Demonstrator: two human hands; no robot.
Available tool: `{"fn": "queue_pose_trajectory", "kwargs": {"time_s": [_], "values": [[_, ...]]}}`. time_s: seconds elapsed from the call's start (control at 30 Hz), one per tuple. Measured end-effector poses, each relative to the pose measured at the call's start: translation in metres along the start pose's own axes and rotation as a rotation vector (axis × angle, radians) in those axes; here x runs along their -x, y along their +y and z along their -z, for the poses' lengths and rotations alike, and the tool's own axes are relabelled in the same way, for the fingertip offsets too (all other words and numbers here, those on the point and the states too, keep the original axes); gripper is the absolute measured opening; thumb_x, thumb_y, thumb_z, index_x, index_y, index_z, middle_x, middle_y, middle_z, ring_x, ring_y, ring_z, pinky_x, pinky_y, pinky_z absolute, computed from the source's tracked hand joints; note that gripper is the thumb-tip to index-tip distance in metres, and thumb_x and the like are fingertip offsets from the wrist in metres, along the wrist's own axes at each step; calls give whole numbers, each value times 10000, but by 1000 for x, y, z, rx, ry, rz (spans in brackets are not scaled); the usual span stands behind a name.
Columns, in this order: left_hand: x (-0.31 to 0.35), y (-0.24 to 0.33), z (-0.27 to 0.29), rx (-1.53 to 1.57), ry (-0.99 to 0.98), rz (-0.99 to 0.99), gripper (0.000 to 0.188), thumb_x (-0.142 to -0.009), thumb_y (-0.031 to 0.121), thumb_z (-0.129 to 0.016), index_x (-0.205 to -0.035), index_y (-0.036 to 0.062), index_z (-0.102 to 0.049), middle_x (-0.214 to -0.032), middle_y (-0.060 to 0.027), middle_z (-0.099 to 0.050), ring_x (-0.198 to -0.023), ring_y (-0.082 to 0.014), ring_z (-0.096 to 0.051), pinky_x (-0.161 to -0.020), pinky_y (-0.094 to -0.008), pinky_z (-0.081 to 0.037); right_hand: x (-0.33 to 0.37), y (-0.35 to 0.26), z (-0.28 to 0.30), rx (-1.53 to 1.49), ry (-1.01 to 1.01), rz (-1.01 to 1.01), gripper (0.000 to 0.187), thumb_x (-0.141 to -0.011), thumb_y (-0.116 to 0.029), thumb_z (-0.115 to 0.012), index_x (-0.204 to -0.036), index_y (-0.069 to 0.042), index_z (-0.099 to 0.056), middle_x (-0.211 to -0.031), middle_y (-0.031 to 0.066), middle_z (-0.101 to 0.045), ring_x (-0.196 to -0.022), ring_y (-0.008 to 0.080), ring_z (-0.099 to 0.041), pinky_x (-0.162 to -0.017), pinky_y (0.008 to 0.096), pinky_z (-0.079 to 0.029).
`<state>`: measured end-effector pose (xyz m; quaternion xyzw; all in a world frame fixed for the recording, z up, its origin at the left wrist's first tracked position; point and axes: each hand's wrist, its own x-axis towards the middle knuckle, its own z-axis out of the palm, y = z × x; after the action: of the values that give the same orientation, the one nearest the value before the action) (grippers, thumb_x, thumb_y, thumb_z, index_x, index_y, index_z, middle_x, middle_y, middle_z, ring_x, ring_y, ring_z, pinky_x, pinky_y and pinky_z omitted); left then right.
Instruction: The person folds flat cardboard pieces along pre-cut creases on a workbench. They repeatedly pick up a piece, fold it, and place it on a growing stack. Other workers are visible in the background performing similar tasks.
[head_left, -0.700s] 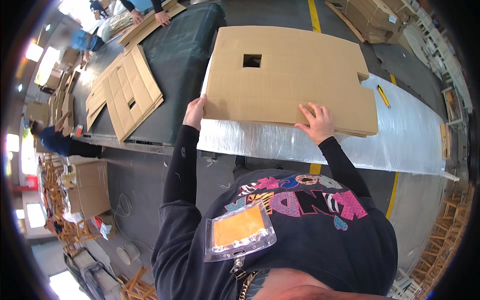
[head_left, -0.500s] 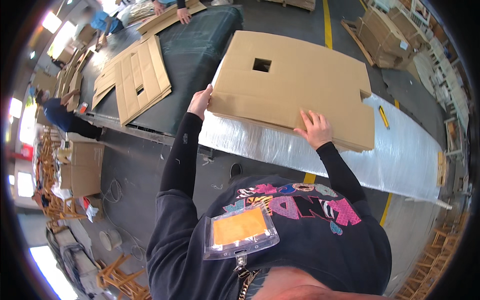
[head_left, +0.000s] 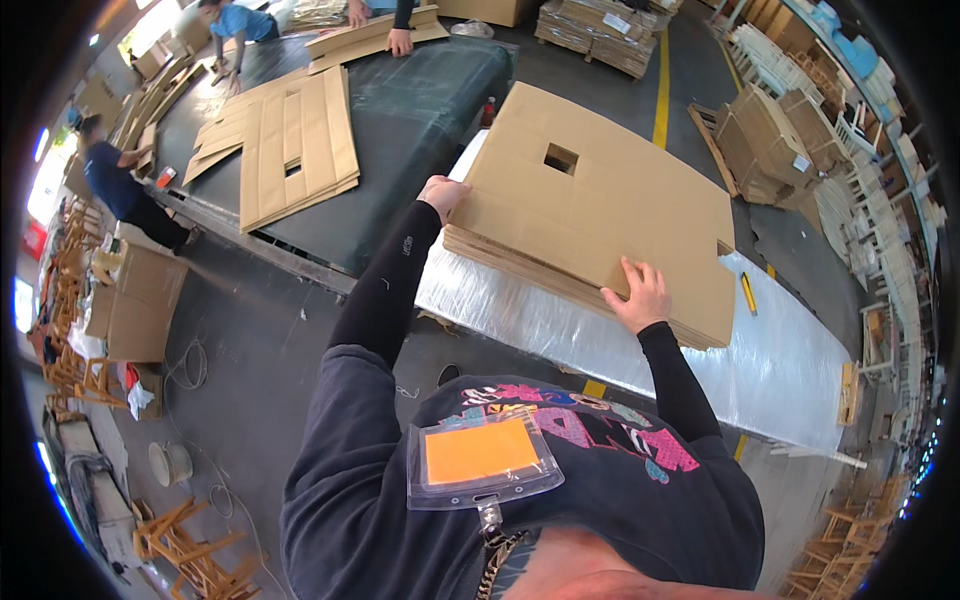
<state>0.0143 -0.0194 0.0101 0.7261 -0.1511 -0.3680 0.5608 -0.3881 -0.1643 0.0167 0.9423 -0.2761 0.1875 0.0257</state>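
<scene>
Flat brown cardboard sheets (head_left: 620, 210) lie in a stack in front of me. The top sheet has a square cut-out near its far left and a notch on its right side. At the stack's left corner my left hand (head_left: 446, 197) is closed on the edge of the top sheet, some of its fingers hidden. My right hand (head_left: 642, 297) rests on top near the front edge, fingers stretched and thumb apart. Under the stack is a surface wrapped in shiny clear film (head_left: 540, 318). A yellow utility knife (head_left: 748, 294) lies on the film, right of the stack.
A dark-topped table (head_left: 400, 140) at the left carries slotted cardboard pieces (head_left: 298, 150). Co-workers stand around it, one in dark blue (head_left: 115, 185) at its left end. Packed cartons on a pallet (head_left: 765, 145) stand at the far right. Cable (head_left: 190, 365) lies on the floor.
The view has shifted. The layered front edges of the stack show more beneath the top sheet. My left hand still grips its left corner, and my right hand stays on top near the front.
</scene>
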Motion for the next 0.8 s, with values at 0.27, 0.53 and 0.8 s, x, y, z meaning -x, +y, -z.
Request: {"fn": "queue_pose_trajectory", "kwargs": {"time_s": [0.27, 0.53, 0.8], "values": [[15, 10, -7, -579, 73, -308, 355, -862, 263, -596, -884, -79, -688, -837, -210, -689, -817, -298, -688, -722, -424, -525, 13, 15, 15, 188, 61, 54, 772, -702, -170, -761, -1430, -217, -512, -1366, 98, -545, -1297, 327, -488, -1079, 478, -402], [118, -7, -35, -1283, -35, -1379, 661, -879, 379, -632, -1410, 31, -449, -1379, -185, -463, -1303, -367, -442, -1052, -561, -369, 56, -62, -2, 93, 30, -70, 762, -663, -132, -764, -1383, -269, -555, -1316, 53, -548, -1253, 278, -502, -1008, 454, -432], [88, -63, -58, -1373, -252, -1499, 541, -796, 137, -573, -1320, 8, -524, -1053, -135, -553, -971, -302, -545, -899, -447, -472, 58, -77, -21, 24, 108, -192, 573, -735, -95, -694, -1300, -132, -600, -1185, 89, -567, -1148, 291, -546, -949, 418, -471]]}}
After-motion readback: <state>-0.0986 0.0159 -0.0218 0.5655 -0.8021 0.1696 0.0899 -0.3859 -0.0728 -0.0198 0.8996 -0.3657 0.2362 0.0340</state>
